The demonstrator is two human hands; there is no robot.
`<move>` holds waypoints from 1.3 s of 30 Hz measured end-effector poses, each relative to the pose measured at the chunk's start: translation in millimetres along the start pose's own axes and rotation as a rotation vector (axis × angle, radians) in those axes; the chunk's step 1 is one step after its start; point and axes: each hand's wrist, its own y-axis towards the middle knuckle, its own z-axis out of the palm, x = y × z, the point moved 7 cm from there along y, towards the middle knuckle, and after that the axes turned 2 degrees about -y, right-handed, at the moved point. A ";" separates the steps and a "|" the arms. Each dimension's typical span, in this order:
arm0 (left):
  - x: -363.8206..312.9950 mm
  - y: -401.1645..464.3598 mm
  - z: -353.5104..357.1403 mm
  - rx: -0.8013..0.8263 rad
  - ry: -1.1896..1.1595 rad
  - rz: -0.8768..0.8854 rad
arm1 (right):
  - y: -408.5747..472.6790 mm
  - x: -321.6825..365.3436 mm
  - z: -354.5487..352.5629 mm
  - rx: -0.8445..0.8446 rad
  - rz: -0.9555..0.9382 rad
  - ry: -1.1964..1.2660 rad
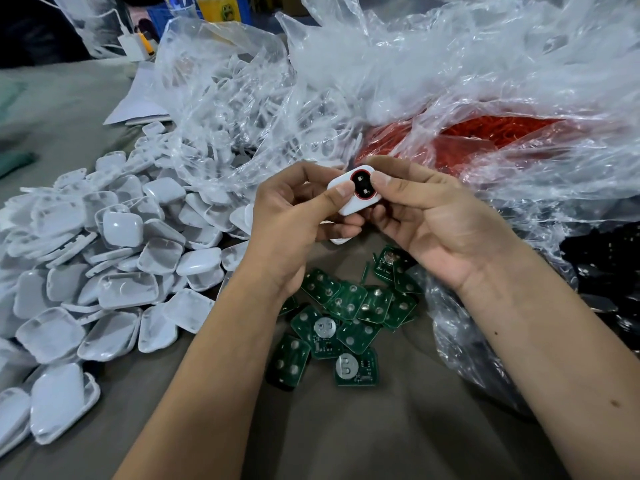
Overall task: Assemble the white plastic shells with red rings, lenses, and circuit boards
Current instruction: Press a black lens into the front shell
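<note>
- Head view: we hold one white shell (353, 195) between both hands, above the table (346, 438), raised towards the camera, likely so the front can be checked.
- Left hand (294, 216) grasps the shell; its thumb lies on the left face and its fingers curl beneath.
- Right hand (426, 216) pinches the shell's right edge, thumb on top beside the red ring (352, 177).
- The ring frames a dark insert (362, 186) already seated in the opening; we judge the thumbs are pressing it flush. Whether a board is fitted behind, we cannot tell.
- Green boards (346, 317) lie loose just below the hands, within easy reach for the next step.
- Spare shells (104, 258) are heaped at left; a bag of red rings (485, 140) sits behind the hands.
</note>
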 end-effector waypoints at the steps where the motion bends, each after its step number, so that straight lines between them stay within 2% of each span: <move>1: 1.2 0.2 0.0 0.010 -0.024 -0.021 | 0.7 0.0 0.5 0.017 -0.006 0.009; 5: 2.9 0.9 1.6 0.034 -0.143 -0.079 | 1.4 0.6 3.4 0.071 -0.011 0.056; 8: 5.5 1.4 1.0 -0.020 -0.158 -0.091 | 0.7 9.7 4.8 0.058 -0.165 0.000; 11: 10.4 1.7 -1.0 -0.075 -0.170 -0.140 | -9.3 38.6 4.4 -0.078 -0.575 -0.515; 13: 13.9 1.4 2.9 -0.031 -0.241 -0.207 | -15.4 47.4 8.9 -0.141 -0.745 -0.756; 15: 15.4 0.7 9.0 0.019 -0.332 -0.261 | -16.6 45.0 13.0 -0.123 -0.781 -0.805; 18: 17.5 1.1 11.6 0.004 -0.469 -0.297 | -18.1 40.5 21.5 -0.063 -0.812 -0.888; 25: 20.5 -2.7 16.5 0.033 -0.634 -0.371 | -27.7 42.4 30.8 -0.039 -0.909 -1.010; 31: 14.4 -4.2 26.5 0.134 -0.743 -0.381 | -32.8 49.5 24.4 -0.129 -0.918 -0.800; 36: 13.6 -3.9 26.6 0.113 -0.778 -0.366 | -32.3 47.9 30.2 -0.136 -0.974 -1.134; 39: 15.2 -3.2 24.5 0.078 -0.770 -0.347 | -31.3 43.9 32.6 -0.122 -0.988 -1.193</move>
